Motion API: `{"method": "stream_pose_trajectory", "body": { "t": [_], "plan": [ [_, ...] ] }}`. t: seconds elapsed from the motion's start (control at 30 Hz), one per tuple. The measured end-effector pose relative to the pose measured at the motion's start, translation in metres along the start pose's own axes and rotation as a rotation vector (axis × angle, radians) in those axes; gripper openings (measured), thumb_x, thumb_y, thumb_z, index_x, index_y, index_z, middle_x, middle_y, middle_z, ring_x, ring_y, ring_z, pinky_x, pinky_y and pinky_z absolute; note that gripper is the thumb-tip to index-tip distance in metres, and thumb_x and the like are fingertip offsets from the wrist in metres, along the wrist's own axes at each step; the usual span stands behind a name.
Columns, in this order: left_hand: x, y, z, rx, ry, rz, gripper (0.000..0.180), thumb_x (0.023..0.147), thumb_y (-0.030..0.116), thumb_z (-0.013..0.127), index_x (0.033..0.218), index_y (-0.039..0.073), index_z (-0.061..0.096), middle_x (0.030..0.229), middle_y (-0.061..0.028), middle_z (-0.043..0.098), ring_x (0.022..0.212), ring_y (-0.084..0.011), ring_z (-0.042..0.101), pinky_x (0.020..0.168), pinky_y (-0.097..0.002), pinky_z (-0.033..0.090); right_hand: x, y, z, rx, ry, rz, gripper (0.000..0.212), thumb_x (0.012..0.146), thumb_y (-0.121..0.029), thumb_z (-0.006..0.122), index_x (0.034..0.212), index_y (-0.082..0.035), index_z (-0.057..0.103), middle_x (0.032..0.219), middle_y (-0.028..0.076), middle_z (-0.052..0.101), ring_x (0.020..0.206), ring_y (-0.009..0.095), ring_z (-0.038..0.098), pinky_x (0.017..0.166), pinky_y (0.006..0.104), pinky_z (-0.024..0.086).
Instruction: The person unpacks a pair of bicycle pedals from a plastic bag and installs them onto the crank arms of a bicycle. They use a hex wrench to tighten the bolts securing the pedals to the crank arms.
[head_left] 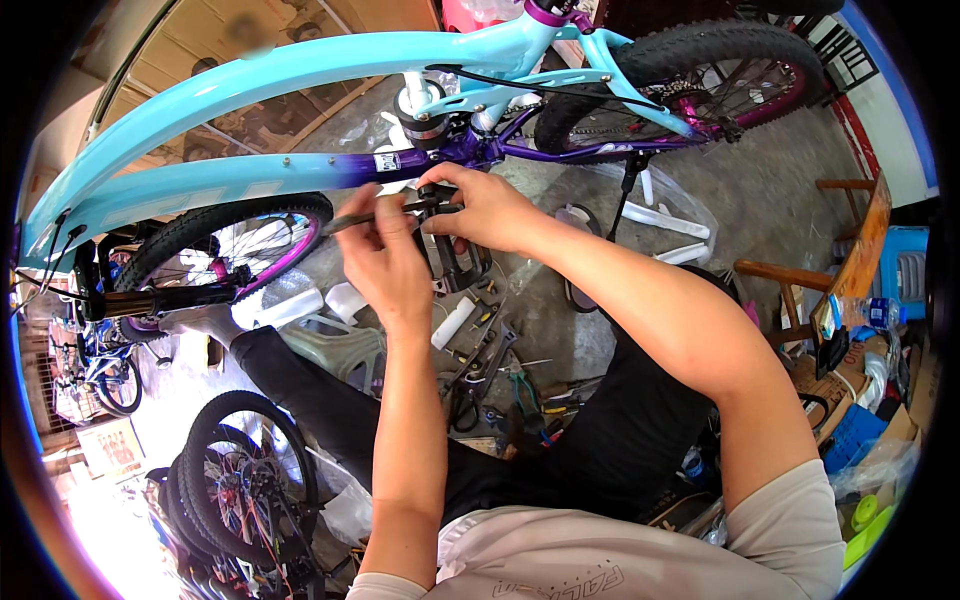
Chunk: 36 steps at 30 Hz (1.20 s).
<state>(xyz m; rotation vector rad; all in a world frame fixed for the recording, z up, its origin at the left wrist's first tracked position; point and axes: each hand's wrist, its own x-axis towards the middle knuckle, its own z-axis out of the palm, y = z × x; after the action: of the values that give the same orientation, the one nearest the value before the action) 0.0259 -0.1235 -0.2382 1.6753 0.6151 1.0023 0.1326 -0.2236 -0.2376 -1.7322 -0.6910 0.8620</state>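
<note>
Bike (400, 55) stretches across the upper view, beyond both hands, with its long axis running from left to right. Just on the near side of its purple tube (352, 172) are the right grip (492, 210) and the left grip (390, 270), close together. What seems a black pedal (462, 272) lies below the right grip, its long axis slanting toward the person. Right is the nearer one: its thumb and fingers appear to pinch the dark upper end. Left pinches a slim dark rod (345, 222), which points leftward, across the pedal's axis.
</note>
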Motion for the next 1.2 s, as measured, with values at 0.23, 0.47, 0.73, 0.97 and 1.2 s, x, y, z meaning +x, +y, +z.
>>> {"method": "stream_pose_trajectory", "body": {
  "t": [0.23,0.47,0.73,0.97,1.2],
  "plan": [
    [0.008,-0.019,-0.017,-0.409,0.177,-0.293,0.042,0.105,0.019,0.056,0.137,-0.001,0.037,0.102,-0.0138,0.064,0.075,-0.0182,0.067,0.067,-0.0293,0.056,0.005,0.013,-0.001,-0.237,0.114,-0.098,0.053,0.082,-0.033,0.079,0.127,-0.012,0.059,0.080,0.007,0.068,0.068,0.017,0.067,0.062,0.0330,0.050],
    [0.000,-0.046,-0.015,-0.461,0.247,-0.383,0.055,0.104,0.018,0.059,0.144,0.002,0.025,0.101,-0.0136,0.064,0.078,-0.0213,0.069,0.068,-0.0326,0.058,0.002,0.004,-0.004,-0.362,0.128,-0.119,0.064,0.084,-0.058,0.074,0.126,-0.011,0.061,0.076,0.008,0.067,0.071,0.020,0.067,0.063,0.0343,0.048],
    [-0.006,-0.096,-0.012,-0.667,0.224,-0.631,0.032,0.103,0.026,0.059,0.122,0.003,0.047,0.098,-0.0118,0.064,0.082,-0.0239,0.070,0.071,-0.0349,0.060,0.006,0.003,-0.012,-0.185,0.134,-0.012,0.050,0.098,-0.054,0.058,0.117,-0.008,0.066,0.077,0.006,0.070,0.066,0.016,0.071,0.058,0.0308,0.054],
    [-0.026,-0.146,-0.003,-1.072,-0.020,-0.926,0.035,0.107,0.035,0.046,0.115,0.003,0.059,0.105,-0.0107,0.069,0.086,-0.0204,0.069,0.080,-0.0358,0.062,0.006,0.007,-0.027,-0.601,0.209,-0.179,0.035,0.098,-0.038,0.057,0.115,-0.009,0.067,0.091,0.012,0.073,0.088,0.029,0.072,0.078,0.0436,0.056],
    [-0.052,-0.161,0.037,-1.259,-0.076,-1.100,0.038,0.104,0.037,0.046,0.108,0.005,0.067,0.101,-0.0060,0.074,0.092,-0.0187,0.073,0.082,-0.0349,0.058,0.000,0.002,-0.035,-0.856,0.128,-0.130,0.024,0.095,-0.023,0.055,0.110,-0.010,0.067,0.102,0.014,0.073,0.100,0.033,0.069,0.086,0.0487,0.053]
  ]
}}
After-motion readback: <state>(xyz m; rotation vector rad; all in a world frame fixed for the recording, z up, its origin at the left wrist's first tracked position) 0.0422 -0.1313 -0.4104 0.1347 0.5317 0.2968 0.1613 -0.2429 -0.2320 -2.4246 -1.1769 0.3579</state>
